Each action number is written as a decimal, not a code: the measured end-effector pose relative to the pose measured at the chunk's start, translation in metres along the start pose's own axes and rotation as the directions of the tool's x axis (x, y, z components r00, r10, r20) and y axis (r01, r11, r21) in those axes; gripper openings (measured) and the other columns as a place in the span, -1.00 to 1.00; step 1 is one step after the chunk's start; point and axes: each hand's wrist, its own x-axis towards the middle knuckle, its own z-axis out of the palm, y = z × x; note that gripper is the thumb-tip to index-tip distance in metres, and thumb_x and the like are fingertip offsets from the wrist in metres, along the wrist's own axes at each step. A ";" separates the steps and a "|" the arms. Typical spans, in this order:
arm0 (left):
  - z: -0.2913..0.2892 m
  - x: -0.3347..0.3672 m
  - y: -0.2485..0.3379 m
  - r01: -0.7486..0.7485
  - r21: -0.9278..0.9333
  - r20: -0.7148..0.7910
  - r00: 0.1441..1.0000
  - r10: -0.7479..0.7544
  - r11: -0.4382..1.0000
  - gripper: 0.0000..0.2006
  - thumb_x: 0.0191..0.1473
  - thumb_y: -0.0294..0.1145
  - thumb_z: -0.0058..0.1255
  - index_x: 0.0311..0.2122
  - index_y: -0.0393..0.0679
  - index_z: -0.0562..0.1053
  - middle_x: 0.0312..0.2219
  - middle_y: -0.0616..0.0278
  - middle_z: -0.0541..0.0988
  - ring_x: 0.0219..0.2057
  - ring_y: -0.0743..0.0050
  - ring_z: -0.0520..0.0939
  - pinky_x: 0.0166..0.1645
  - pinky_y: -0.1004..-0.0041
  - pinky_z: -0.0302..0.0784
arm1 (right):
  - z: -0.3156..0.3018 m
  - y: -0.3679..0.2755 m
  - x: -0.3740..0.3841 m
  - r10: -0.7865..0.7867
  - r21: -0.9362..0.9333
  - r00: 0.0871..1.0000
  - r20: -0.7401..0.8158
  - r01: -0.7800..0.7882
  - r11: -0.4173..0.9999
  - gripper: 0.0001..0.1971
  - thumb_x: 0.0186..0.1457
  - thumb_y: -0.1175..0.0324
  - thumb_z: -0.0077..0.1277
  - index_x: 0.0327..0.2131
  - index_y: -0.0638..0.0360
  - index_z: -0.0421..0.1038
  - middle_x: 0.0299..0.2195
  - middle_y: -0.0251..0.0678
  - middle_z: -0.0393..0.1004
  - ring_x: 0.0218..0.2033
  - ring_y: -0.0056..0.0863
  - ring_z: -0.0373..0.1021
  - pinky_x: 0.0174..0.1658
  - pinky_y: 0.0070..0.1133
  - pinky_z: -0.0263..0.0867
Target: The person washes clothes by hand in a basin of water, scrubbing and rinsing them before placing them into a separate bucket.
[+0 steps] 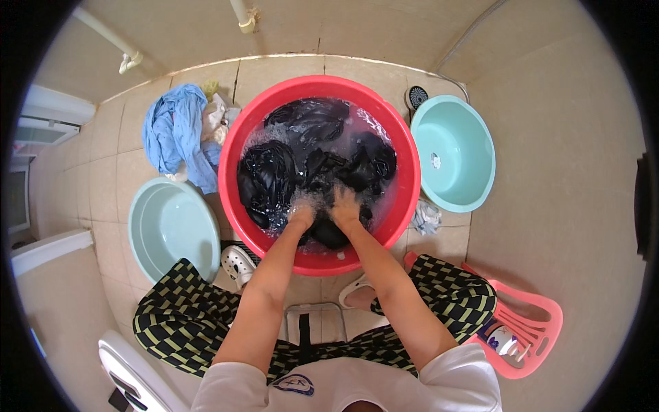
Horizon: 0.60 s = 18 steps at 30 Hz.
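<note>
Both hands are down in a big red basin of water and soaked black clothes. Splashing water surrounds my left hand, and its fingers are hidden. Beside it, slightly to the right, my right hand dips among the dark cloth with its fingertips under the surface. Whether either hand grips the fabric does not show. A rounded black bulge of cloth lies between my wrists, close to the near rim. Foam and bubbles float along the basin's right side.
A pale blue basin stands at the left and another light blue basin at the right. Blue clothing lies on the tiles at far left, a shower head at far right. A pink plastic chair holds a white bottle.
</note>
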 end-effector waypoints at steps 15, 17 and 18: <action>-0.001 -0.035 0.022 0.148 -0.958 0.176 0.980 -0.096 -0.244 -0.43 0.04 0.19 -0.30 0.00 -0.01 0.34 -0.04 0.16 0.41 0.04 0.22 0.33 0.11 0.27 0.18 | -0.044 -0.045 -0.052 0.186 0.349 0.878 -0.441 -0.024 0.937 -0.72 -0.15 0.20 0.13 -0.36 0.10 0.39 -0.36 -0.26 0.35 -0.23 -0.24 0.31 -0.24 -0.36 0.24; -0.002 -0.038 0.011 0.138 -0.932 0.144 0.990 0.009 -0.334 -0.32 0.01 0.33 -0.44 -0.05 -0.04 0.39 -0.07 0.19 0.44 -0.03 0.19 0.39 0.10 0.19 0.21 | -0.049 -0.074 -0.072 0.045 0.170 0.817 -0.575 0.065 0.983 -0.76 -0.12 0.15 0.08 -0.48 0.11 0.42 -0.39 -0.29 0.34 -0.31 -0.29 0.29 -0.32 -0.37 0.16; 0.004 -0.035 0.002 0.134 -0.897 0.117 0.991 0.066 -0.422 -0.33 0.00 0.34 -0.40 -0.06 -0.02 0.39 -0.11 0.19 0.45 -0.06 0.16 0.41 0.08 0.17 0.23 | -0.052 -0.089 -0.084 -0.012 0.161 0.802 -0.597 0.135 0.978 -0.76 -0.12 0.14 0.07 -0.51 0.11 0.42 -0.42 -0.30 0.34 -0.35 -0.31 0.28 -0.34 -0.38 0.12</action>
